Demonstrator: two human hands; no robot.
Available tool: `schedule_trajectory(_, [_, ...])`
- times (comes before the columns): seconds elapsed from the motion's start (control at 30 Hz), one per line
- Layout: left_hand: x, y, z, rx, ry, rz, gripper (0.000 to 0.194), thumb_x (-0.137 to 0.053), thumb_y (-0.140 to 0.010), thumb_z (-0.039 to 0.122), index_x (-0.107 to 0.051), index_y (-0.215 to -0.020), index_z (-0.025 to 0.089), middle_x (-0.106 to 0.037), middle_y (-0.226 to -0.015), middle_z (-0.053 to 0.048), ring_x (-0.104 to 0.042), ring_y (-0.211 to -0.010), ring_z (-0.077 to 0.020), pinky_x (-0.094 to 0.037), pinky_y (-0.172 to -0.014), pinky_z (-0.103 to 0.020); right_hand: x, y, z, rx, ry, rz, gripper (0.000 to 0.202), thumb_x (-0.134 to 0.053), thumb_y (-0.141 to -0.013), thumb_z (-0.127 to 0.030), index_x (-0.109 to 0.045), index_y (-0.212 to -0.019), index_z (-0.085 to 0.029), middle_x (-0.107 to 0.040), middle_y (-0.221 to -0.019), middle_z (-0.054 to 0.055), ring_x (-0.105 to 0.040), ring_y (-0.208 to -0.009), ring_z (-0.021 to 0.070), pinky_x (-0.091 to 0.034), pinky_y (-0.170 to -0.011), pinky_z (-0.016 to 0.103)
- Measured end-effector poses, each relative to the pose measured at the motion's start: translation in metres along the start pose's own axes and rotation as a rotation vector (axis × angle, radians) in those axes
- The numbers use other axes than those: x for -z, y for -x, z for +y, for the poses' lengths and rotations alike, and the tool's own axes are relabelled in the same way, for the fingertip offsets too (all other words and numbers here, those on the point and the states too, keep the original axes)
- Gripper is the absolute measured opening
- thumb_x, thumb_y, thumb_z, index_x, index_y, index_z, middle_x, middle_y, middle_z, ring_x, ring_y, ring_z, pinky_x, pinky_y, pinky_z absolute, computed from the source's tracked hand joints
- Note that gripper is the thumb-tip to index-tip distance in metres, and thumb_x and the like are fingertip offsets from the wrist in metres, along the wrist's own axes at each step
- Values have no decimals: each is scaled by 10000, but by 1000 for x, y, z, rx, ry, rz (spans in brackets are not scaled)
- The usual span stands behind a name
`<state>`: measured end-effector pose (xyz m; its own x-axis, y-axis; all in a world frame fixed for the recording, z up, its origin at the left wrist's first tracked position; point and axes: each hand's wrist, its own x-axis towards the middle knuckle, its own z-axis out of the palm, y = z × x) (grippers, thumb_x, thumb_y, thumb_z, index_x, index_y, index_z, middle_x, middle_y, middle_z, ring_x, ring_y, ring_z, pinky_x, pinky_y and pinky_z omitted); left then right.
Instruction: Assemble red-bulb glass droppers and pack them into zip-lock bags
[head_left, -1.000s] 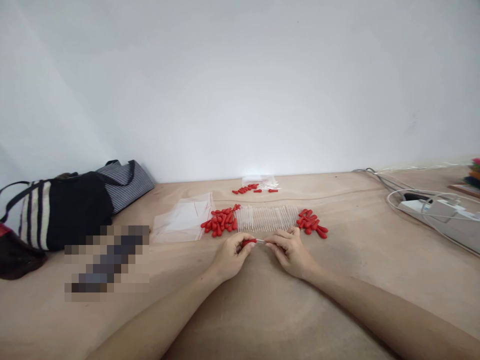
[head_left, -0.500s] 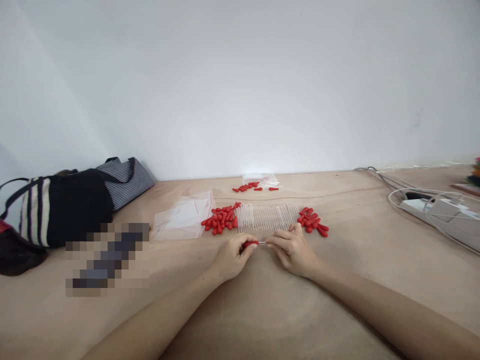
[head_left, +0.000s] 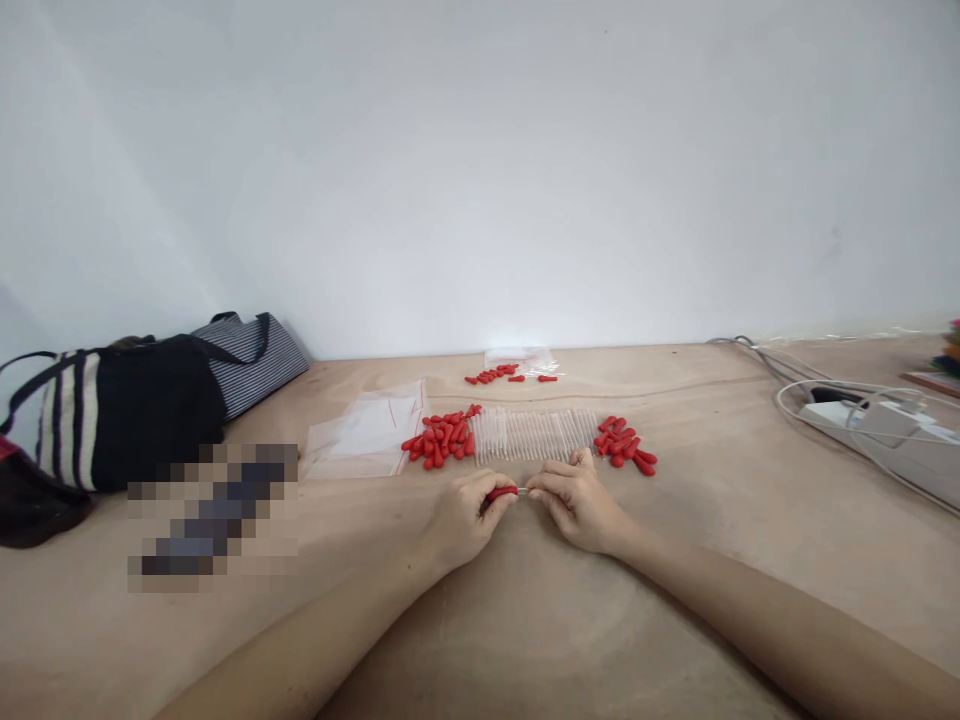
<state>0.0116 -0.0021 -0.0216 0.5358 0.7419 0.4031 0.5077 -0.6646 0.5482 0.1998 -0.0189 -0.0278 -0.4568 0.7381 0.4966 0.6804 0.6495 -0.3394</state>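
Pinched in my left hand (head_left: 466, 515) is a red rubber dropper bulb (head_left: 502, 492), its narrow end pointing right. My right hand (head_left: 576, 505) grips a thin clear dropper tube (head_left: 523, 491), and a short length of it shows between the hands. The tube meets the mouth of the bulb; how deep it sits inside I cannot tell. Just beyond my hands lies a row of clear tubes (head_left: 534, 434), side by side. Red bulbs (head_left: 442, 440) are heaped at the row's left end, and a smaller heap of bulbs (head_left: 621, 441) lies at its right.
Clear plastic bags (head_left: 360, 435) lie flat on the left. Near the wall are finished-looking droppers (head_left: 501, 373) and a small bag (head_left: 517, 356). A black bag (head_left: 157, 415) and a striped bag (head_left: 259, 365) stand far left. A white power strip (head_left: 892, 430) with cables sits right.
My right hand has shifted slightly left, toward my left hand. Less of the tube shows between the fingers and the bulb.
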Motion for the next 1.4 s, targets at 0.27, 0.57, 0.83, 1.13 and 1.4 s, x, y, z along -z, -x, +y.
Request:
schedule_trajectory(0.27, [-1,0,-3,-15,-12,1,134,-483,-804,231,-595,-837,165,-613,-739,-19,-548,-650,-123,-413,-606,-225,3,-2,0,-18,-80,-31,204,-398,-840,-190,-602,-842,-204,-621,-753,-1,-487,-639,103,-206,-703,302])
schedule_trajectory(0.57, [-1,-3,-2,-60,-35,-24,137,-472,-808,220,-600,-825,175,-611,-747,-22,-555,-680,-132,-437,-644,-238,3,-2,3,-29,-83,-51,205,-402,-839,-194,-605,-816,-198,-633,-766,9,-504,-652,109,-211,-712,307])
schedule_trajectory(0.83, [1,-3,-2,-111,-14,-35,154,-461,-816,226,-607,-823,176,-617,-760,-31,-567,-715,-142,-441,-666,-250,5,-4,3,-42,-125,-91,207,-399,-849,-203,-603,-812,-206,-647,-798,0,-541,-691,115,-235,-735,311])
schedule_trajectory(1.13, [6,-6,-6,-63,-80,33,181,-476,-820,272,-580,-943,189,-609,-875,-38,-547,-817,-160,-428,-747,-284,20,-2,9,-50,87,-36,208,-436,-832,-269,-626,-769,-213,-629,-694,15,-507,-698,144,-206,-728,339])
schedule_trajectory(1.4, [30,-13,-30,148,-509,335,170,-576,-722,288,-593,-863,196,-572,-876,-49,-497,-856,-227,-376,-763,-356,18,-22,38,-434,430,266,303,-395,-816,-277,-629,-638,-201,-638,-666,54,-480,-700,189,-198,-670,349])
